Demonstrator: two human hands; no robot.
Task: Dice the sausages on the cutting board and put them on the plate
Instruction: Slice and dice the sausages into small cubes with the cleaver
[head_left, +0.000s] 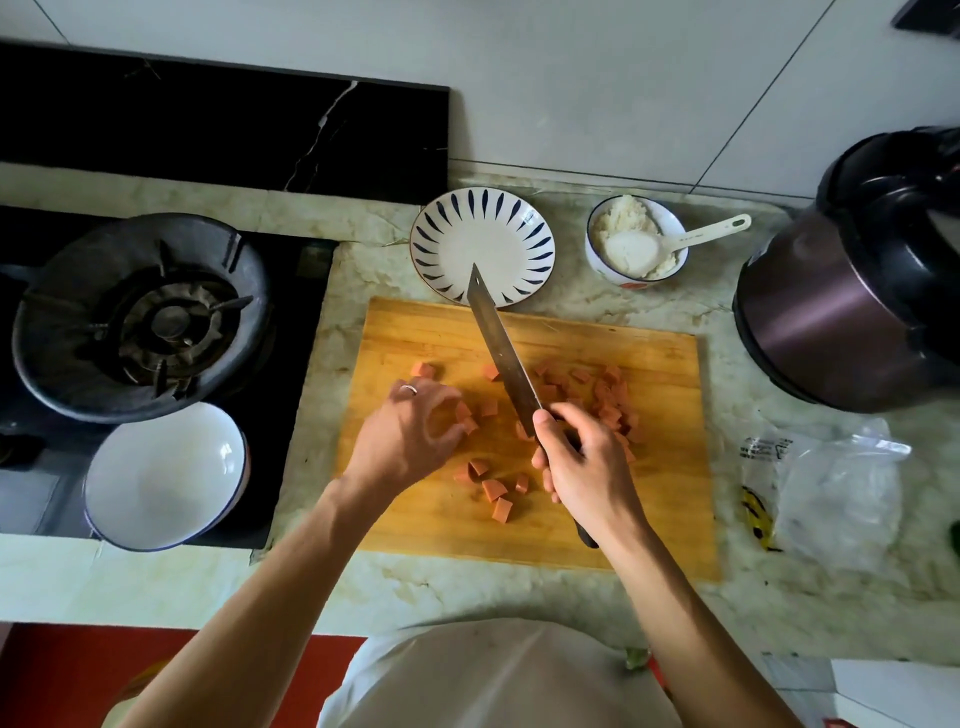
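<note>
Many dice (610, 402) scattered on board (415, 332), plate (524, 218) bare. Your right hand (587, 467) clamps knife (501, 340); left hand (410, 436) loosely curled over dice, grip uncertain. Risk: blade nicks your left fingers (447, 410); pieces roll onto desk (649, 301).

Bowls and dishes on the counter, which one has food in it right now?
The small white bowl right of the blue-striped plate: it holds white rice and a cream spoon. The striped plate and the white bowl by the stove are empty.
</note>
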